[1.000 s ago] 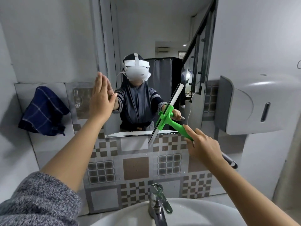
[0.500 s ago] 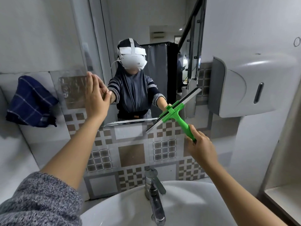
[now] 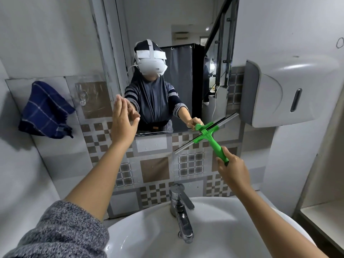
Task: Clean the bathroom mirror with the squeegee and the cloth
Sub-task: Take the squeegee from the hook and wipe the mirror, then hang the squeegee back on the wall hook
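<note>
The mirror (image 3: pixel 186 30) hangs on the wall above the basin and reflects me. My right hand (image 3: pixel 233 169) grips the green squeegee (image 3: pixel 206 134) by its handle; the blade lies tilted across the mirror's lower right corner and partly over the tiles below. My left hand (image 3: pixel 122 123) is flat and open, palm against the mirror's lower left edge, holding nothing. A dark blue checked cloth (image 3: pixel 44 110) hangs on the wall to the left, apart from both hands.
A white basin (image 3: pixel 149 229) with a chrome tap (image 3: pixel 181 207) sits directly below. A grey and white paper dispenser (image 3: pixel 290 92) juts from the right wall beside the mirror. A clear hook plate (image 3: pixel 83 95) is stuck on the patterned tiles (image 3: pixel 154 170). A shelf edge (image 3: pixel 323 216) lies lower right.
The squeegee has swung from steep to a flatter tilt and slid down to the mirror's bottom right corner. My left hand stays on the mirror's left edge. The view has tipped downward.
</note>
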### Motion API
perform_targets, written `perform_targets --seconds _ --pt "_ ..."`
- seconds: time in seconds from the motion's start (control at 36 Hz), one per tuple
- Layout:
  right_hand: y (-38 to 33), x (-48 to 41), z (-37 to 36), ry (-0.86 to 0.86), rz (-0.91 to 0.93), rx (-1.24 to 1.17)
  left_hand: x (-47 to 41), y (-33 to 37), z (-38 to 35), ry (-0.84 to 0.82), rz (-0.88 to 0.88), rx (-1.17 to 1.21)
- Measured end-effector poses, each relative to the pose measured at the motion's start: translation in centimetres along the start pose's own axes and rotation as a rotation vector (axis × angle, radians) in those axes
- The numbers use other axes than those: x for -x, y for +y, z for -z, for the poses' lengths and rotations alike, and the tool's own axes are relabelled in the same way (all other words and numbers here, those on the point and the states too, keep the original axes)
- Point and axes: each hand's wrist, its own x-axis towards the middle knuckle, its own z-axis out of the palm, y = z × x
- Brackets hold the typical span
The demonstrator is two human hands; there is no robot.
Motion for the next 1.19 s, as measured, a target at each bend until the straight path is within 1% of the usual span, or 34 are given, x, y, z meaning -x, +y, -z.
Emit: perform_targets --seconds 0.11,0.19,0.25,0.39,0.5,0.64,0.75,0.83,0.92,0.97,1.06,1.19 --pt "0.0 1.1 0.7 -0.001 -0.048 -0.025 1.5 0.0 -0.2 -0.036 0.021 0.106" --pt "-0.2 2.3 1.3 0.000 -0.037 -0.044 2.8 0.8 -0.5 -0.111 -0.006 0.180" --pt "-0.6 2.9 1.9 0.002 -0.011 -0.040 3.5 1.9 -0.6 -0.183 -0.058 0.243" --pt "-2.0 3.3 3.9 -0.024 0.062 -0.072 4.4 5.2 -1.0 -0.441 -0.202 0.400" --pt "-3.3 3.0 5.5 -0.086 0.146 -0.089 5.0 7.9 -0.8 -0.530 -0.388 0.402" --pt "-5.1 2.6 7.5 -0.130 0.332 0.142 5.5 9.5 -0.4 -0.580 -0.591 0.312" --pt "-6.1 2.0 8.7 -0.185 0.467 0.242 6.1 9.4 0.5 -0.636 -0.675 0.219" --pt "-7.3 1.6 9.6 -0.267 0.556 0.301 6.4 8.7 1.2 -0.616 -0.740 0.173" --pt "-8.4 1.2 10.1 -0.288 0.667 0.342 6.8 7.7 1.7 -0.526 -0.809 0.130" --pt "-9.0 1.0 10.2 -0.256 0.732 0.371 7.0 7.2 2.2 -0.459 -0.829 0.122" --pt "-9.9 0.7 9.8 -0.173 0.819 0.380 7.3 6.5 3.3 -0.398 -0.778 0.141" --pt "-11.7 0.4 7.9 -0.004 0.878 0.216 8.3 5.4 5.3 -0.288 -0.634 0.155"
